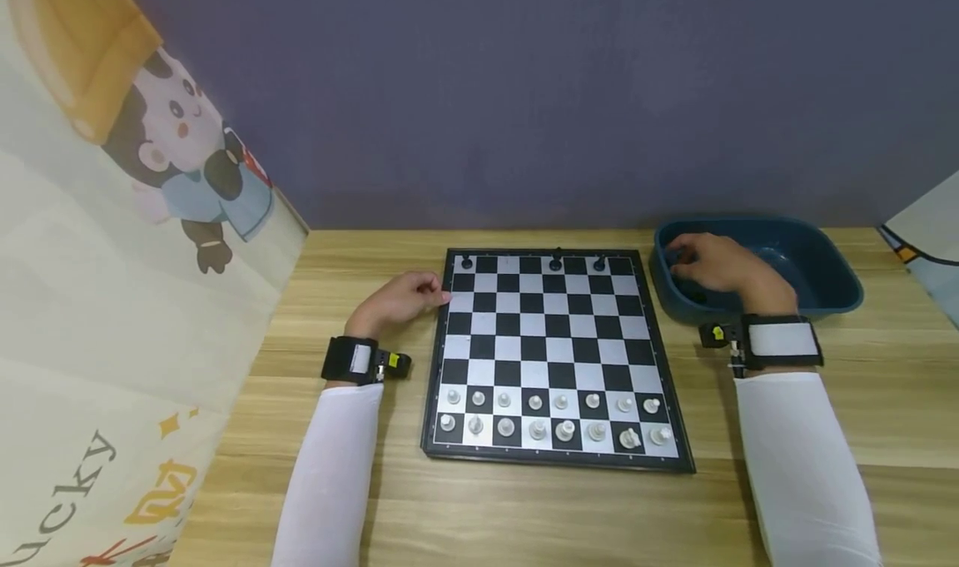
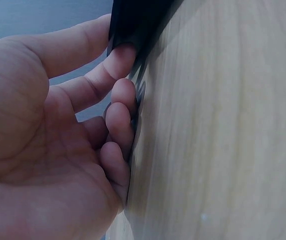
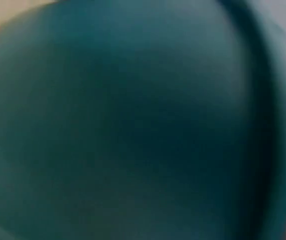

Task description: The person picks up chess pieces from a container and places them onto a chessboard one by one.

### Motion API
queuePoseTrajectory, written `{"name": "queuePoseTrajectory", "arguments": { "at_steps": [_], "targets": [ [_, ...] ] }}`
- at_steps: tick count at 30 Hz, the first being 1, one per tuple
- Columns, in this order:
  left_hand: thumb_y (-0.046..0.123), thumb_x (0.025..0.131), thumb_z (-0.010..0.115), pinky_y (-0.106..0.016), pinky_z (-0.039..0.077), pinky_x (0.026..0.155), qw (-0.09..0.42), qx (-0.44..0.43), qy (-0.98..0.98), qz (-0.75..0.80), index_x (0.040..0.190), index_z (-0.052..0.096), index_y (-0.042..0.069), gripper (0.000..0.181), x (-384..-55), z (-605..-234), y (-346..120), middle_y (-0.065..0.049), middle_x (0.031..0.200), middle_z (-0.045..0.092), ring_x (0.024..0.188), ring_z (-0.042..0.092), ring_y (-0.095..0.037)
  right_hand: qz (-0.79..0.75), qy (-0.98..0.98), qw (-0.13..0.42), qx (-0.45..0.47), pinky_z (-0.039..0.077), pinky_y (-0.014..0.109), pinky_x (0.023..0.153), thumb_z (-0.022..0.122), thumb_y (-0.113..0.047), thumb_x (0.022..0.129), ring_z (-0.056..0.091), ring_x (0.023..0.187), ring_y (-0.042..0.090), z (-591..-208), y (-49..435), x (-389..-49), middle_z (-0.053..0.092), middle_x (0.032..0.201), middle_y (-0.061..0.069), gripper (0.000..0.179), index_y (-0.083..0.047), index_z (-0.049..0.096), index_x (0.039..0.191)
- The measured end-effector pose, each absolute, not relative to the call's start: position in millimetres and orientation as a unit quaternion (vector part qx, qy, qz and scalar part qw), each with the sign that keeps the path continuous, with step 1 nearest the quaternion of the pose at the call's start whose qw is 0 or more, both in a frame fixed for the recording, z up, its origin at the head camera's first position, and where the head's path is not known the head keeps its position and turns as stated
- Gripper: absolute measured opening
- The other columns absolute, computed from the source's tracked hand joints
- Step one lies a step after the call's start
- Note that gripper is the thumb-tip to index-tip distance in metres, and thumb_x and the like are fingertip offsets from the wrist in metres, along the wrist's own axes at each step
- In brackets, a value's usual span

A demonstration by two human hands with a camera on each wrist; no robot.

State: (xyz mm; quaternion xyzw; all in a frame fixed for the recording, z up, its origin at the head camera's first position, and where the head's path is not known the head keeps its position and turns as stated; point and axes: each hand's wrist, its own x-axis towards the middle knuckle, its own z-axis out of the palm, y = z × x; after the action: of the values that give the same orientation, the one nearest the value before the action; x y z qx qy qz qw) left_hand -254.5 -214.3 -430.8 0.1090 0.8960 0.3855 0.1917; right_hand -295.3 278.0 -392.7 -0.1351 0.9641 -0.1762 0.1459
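Note:
A black-and-white chessboard (image 1: 534,325) lies on the table. My left hand (image 1: 404,298) is at its left edge. In the left wrist view the thumb (image 2: 77,47) and index finger meet the board's dark edge (image 2: 137,22) and pinch it; the other fingers curl near the wood. My right hand (image 1: 712,261) reaches into the dark blue basin (image 1: 839,280), fingers bent down; whether they hold anything is hidden. The right wrist view shows only the blurred basin wall (image 3: 107,125). Three black chess pieces, including one (image 1: 555,261), stand along the far row.
White chess pieces (image 1: 565,430) fill the two near rows. Dark pieces (image 1: 697,295) lie partly hidden in the basin's left end. Behind the table (image 1: 554,517) rises a dark wall (image 1: 479,101), with a cartoon-printed wall (image 1: 150,300) at left.

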Motion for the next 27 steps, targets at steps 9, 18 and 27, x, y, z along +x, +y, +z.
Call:
{"name": "queuePoseTrajectory", "arguments": {
  "at_steps": [9,18,27],
  "targets": [
    [0.038,0.103,0.061,-0.035,0.044,0.075,0.193,0.108,0.896,0.386,0.095,0.06,0.013,0.026,-255,-432,-215,-0.004,0.09,0.058,0.08,0.05,-0.021,-0.188,0.964,0.136,-0.129,0.047,0.059,0.087,0.053,-0.007,0.098,0.061,0.103,0.043,-407,275,-303,0.063,0.12,0.033,0.034,0.009,0.056,0.128],
    [0.035,0.103,0.062,-0.035,0.044,0.075,0.193,0.101,0.894,0.393,0.095,0.06,0.013,0.024,-255,-430,-213,-0.003,0.088,0.056,0.081,0.05,-0.021,-0.188,0.969,0.114,-0.114,0.046,0.054,0.085,0.054,-0.004,0.097,0.06,0.095,0.037,-409,272,-303,0.067,0.111,0.027,0.02,0.004,0.061,0.114],
    [0.035,0.103,0.061,-0.035,0.044,0.076,0.194,0.102,0.895,0.389,0.096,0.061,0.013,0.024,-256,-432,-213,-0.004,0.09,0.057,0.082,0.051,-0.022,-0.205,0.965,0.111,-0.121,0.047,0.06,0.09,0.051,-0.007,0.102,0.062,0.104,0.043,-403,275,-300,0.067,0.115,0.031,0.027,0.008,0.062,0.121]
  ]
}}
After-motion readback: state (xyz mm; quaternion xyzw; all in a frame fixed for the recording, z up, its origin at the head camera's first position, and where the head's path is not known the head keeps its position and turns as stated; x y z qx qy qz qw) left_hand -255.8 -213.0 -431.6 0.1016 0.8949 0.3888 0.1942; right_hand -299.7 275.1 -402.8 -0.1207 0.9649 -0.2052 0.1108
